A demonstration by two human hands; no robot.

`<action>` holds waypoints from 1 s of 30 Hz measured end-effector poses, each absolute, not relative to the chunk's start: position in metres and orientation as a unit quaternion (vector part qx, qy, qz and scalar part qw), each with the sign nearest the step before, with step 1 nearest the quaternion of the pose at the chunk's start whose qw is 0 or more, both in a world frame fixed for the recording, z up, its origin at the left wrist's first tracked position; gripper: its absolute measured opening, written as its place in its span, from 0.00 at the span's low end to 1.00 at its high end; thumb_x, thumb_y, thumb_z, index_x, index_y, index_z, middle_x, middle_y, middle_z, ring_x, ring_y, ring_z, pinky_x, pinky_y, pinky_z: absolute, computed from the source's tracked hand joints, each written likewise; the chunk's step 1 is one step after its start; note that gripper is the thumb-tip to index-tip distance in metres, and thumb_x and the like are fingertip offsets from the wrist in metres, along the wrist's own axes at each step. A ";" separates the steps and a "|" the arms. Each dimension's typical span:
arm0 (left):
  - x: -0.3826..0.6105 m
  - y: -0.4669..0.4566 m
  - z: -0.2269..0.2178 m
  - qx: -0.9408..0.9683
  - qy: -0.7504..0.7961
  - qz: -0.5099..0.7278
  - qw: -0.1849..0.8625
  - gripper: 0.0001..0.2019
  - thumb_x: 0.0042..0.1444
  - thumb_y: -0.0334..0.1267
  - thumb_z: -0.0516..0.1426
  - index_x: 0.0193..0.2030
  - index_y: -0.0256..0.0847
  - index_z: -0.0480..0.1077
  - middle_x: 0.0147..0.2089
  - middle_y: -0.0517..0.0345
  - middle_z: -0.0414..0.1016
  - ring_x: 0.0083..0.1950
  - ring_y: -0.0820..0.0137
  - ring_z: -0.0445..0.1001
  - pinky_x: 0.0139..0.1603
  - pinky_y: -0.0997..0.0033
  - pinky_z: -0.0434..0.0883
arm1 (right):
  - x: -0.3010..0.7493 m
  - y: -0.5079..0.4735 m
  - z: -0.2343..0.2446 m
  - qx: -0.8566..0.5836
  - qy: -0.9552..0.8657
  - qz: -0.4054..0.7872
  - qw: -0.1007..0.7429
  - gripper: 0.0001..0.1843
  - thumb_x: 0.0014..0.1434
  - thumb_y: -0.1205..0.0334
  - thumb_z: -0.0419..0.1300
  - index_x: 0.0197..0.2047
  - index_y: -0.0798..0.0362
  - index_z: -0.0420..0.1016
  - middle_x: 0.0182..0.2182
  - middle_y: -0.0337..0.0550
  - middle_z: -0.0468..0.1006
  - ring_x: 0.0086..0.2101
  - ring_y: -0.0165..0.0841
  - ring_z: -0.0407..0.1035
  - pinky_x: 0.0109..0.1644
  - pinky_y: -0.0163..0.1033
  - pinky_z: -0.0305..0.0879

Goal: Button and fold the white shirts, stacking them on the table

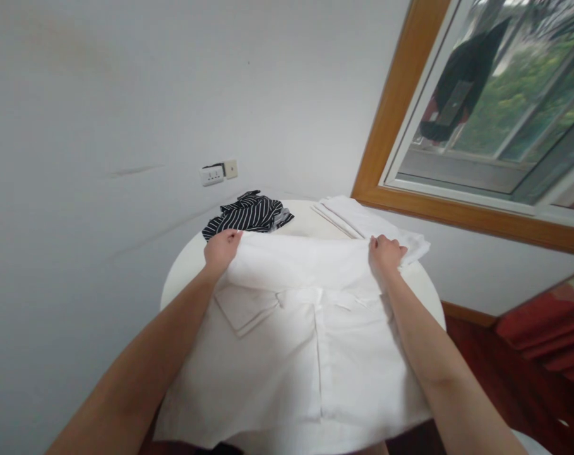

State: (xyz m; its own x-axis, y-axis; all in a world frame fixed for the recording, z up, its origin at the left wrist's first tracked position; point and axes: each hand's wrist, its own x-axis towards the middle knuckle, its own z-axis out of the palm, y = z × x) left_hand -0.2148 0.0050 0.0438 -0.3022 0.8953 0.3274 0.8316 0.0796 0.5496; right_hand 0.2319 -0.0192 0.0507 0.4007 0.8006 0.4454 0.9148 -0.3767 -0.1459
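Note:
A white cloth garment [268, 366] lies spread over the near part of a round white table [177, 272], its lower edge reaching the table's front. Down its middle runs a vertical seam or opening, and a flap-like corner sticks out on the left. Its far part forms a smooth band folded across the top; I cannot tell the kind of garment. My left hand [221, 251] pinches the far left corner of that band. At the far right corner, my right hand [386, 254] grips the cloth with fingers curled closed. The band stretches fairly straight between both hands.
Behind my left hand sits a crumpled black-and-white striped cloth [249, 213]. A folded white cloth [362, 215] lies at the back right, partly over the table's edge. The wall carries a socket [212, 175]; a wood-framed window [391, 107] stands at right, red fabric [547, 322] below.

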 end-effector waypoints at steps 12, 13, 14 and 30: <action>-0.205 0.015 0.041 0.607 0.757 0.242 -0.018 0.23 0.61 0.55 0.44 0.45 0.42 0.73 0.42 0.45 0.79 0.45 0.53 0.76 0.43 0.60 0.67 | 0.241 -0.020 0.048 -0.826 -0.522 -0.084 0.198 0.21 0.62 0.52 0.48 0.49 0.53 0.75 0.42 0.54 0.79 0.49 0.49 0.66 0.50 0.54 0.54; -0.205 0.014 0.039 0.610 0.757 0.234 -0.027 0.24 0.61 0.55 0.44 0.45 0.42 0.73 0.42 0.44 0.79 0.45 0.54 0.76 0.43 0.60 0.67 | 0.242 -0.021 0.050 -0.826 -0.524 -0.069 0.198 0.21 0.61 0.53 0.50 0.51 0.52 0.73 0.42 0.54 0.78 0.49 0.49 0.66 0.50 0.54 0.54; -0.205 0.013 0.037 0.612 0.756 0.229 -0.035 0.24 0.62 0.55 0.43 0.45 0.41 0.73 0.42 0.44 0.79 0.45 0.54 0.76 0.43 0.61 0.67 | 0.243 -0.022 0.051 -0.823 -0.529 -0.060 0.199 0.22 0.60 0.55 0.51 0.54 0.52 0.71 0.43 0.53 0.78 0.49 0.49 0.66 0.50 0.53 0.55; -0.196 0.019 0.034 0.644 0.720 0.206 -0.158 0.27 0.64 0.50 0.39 0.48 0.33 0.70 0.43 0.36 0.74 0.47 0.50 0.71 0.47 0.55 0.63 | 0.233 -0.010 0.026 -0.743 -0.563 -0.252 0.259 0.16 0.64 0.69 0.43 0.48 0.57 0.69 0.40 0.54 0.75 0.44 0.44 0.62 0.46 0.47 0.47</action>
State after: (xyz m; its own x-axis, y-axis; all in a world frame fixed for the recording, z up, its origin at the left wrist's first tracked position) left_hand -0.1960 0.0187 0.0344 -0.1214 0.8616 0.4929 0.9918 0.0859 0.0942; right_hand 0.2333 -0.0099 0.0256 0.2380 0.7064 0.6666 0.9677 -0.2311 -0.1006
